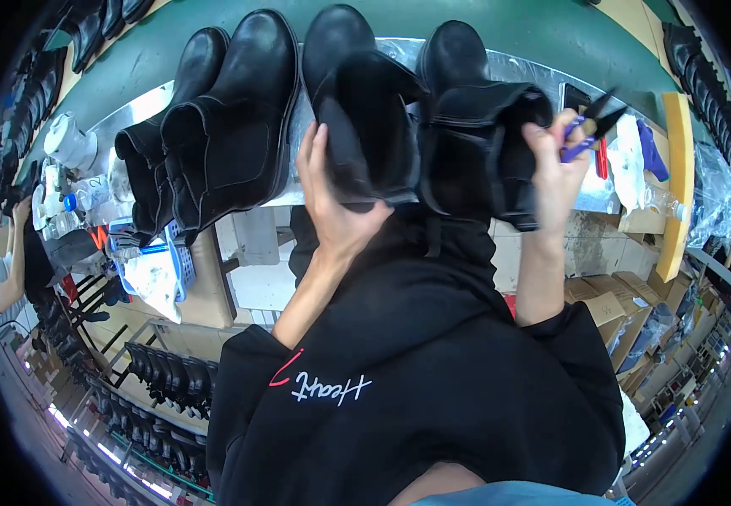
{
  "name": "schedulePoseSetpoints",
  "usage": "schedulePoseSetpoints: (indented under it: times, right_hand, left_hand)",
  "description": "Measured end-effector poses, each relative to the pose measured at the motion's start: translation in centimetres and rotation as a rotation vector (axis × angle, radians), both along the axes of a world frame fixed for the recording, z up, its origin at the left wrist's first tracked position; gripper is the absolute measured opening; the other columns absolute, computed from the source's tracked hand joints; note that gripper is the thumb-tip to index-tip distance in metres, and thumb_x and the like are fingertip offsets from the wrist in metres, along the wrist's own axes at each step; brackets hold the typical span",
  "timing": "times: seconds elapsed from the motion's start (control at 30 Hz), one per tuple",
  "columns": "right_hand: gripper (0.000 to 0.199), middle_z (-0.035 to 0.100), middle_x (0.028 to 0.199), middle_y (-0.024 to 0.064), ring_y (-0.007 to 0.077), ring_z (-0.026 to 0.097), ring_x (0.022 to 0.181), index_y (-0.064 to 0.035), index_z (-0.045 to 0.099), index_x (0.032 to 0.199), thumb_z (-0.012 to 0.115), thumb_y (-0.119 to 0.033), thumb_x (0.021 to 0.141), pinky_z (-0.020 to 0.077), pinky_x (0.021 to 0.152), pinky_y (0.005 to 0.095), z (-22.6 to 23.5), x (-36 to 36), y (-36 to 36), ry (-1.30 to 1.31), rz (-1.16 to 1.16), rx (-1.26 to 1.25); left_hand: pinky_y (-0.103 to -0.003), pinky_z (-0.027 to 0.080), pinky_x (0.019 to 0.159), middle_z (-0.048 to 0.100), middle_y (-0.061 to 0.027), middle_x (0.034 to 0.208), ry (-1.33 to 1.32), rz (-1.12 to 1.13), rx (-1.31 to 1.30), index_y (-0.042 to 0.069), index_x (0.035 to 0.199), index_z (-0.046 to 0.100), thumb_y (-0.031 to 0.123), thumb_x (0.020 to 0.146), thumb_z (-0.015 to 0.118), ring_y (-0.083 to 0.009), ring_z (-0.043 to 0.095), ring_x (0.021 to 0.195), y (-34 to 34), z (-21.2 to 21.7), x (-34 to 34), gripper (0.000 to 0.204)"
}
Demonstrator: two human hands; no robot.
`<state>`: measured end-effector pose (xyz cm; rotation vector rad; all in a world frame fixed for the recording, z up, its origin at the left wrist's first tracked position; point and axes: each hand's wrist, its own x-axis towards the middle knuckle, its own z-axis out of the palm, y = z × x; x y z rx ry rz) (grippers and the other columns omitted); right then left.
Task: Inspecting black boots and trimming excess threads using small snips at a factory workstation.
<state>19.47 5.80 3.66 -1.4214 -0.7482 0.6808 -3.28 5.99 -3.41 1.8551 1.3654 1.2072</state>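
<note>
My left hand [336, 207] is wrapped round the shaft of a black boot [344, 139], thumb at its near edge and fingers along its left side. The boot's open top faces me. My right hand [561, 164] is closed on a pair of snips [580, 139] with purple handles, the dark blades pointing up and to the right. Some motion blurs that hand. Close to its left stands another black boot [466, 118], its opening toward me. Further left, two more black boots [226, 143] lean side by side on the metal-topped bench.
A blue plastic basket [184, 261] with a white cloth hangs at the bench's left, near bottles [87, 194] and a white roll [70, 139]. To the right are a red pen [601, 158], a yellow strip [676, 185] and clear plastic bags [717, 194]. Boot racks and cartons [606, 316] stand beyond.
</note>
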Motion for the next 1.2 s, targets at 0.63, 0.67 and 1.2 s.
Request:
schedulePoseSetpoints:
  times: [0.63,0.67,1.2]
  right_hand:
    - [0.03,0.035,0.065,-0.0044,0.0026,0.027,0.049,-0.0106,0.039,0.075,0.053,-0.009,0.101,0.0179,0.046,0.0224,2.0,3.8,-3.2,-0.034,-0.089,0.197]
    - [0.03,0.035,0.065,-0.0034,0.0029,0.027,0.049,-0.0107,0.038,0.074,0.053,-0.007,0.1,0.0182,0.046,0.0225,3.2,3.3,-3.7,-0.109,-0.106,0.279]
    - [0.021,0.057,0.088,0.0115,0.0323,0.054,0.083,0.001,0.056,0.081,0.075,-0.003,0.072,0.0438,0.072,0.0403,10.8,-5.7,5.3,-0.998,0.624,0.199]
  left_hand:
    - [-0.043,0.054,0.057,0.066,-0.0223,0.107,-1.214,0.031,-0.598,-0.004,0.12,0.055,0.066,0.094,0.019,-0.036,0.066,0.085,0.9,9.4,-1.5,0.083]
    - [-0.039,0.053,0.058,0.065,-0.0246,0.113,-1.153,-0.005,-0.64,-0.008,0.124,0.054,0.074,0.09,0.013,-0.0397,0.066,0.091,1.0,9.8,-1.6,0.097]
    - [-0.041,0.054,0.076,0.067,-0.0146,0.111,-1.099,0.052,-0.43,0.0,0.124,0.055,0.055,0.098,0.034,-0.0255,0.065,0.096,1.1,10.8,-0.3,0.064]
